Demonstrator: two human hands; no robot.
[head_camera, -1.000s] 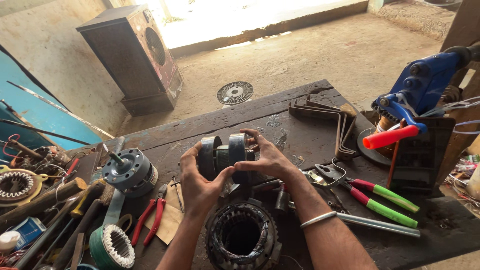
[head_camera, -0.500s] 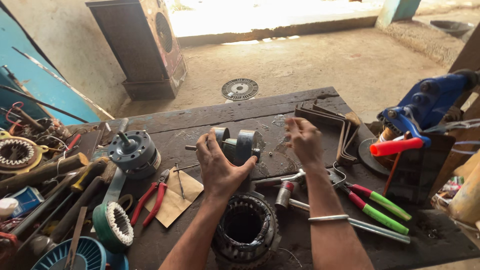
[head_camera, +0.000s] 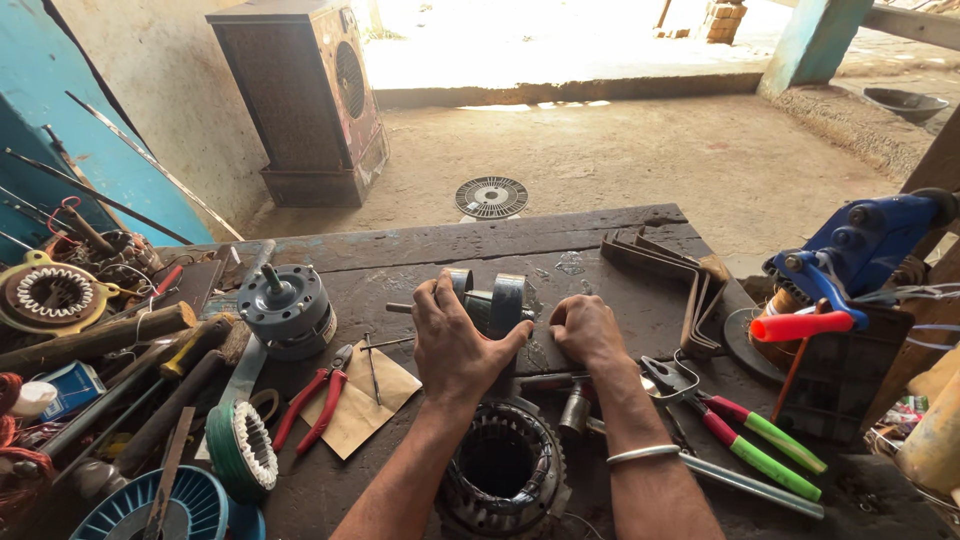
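Left hand (head_camera: 455, 345) clamps the motor rotor (head_camera: 487, 305) flat against the bench (head_camera: 600, 245) for steadiness; right hand (head_camera: 585, 330) rests fisted, empty.

Motor-repair workshop: tool-strewn workbench (head_camera: 600, 250), stators (head_camera: 505, 470), pliers (head_camera: 315, 405).

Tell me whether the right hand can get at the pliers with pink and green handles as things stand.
Probably yes. The right hand rests free on the dark wooden bench, and the pliers with pink and green handles lie uncovered just to its right, nothing between.
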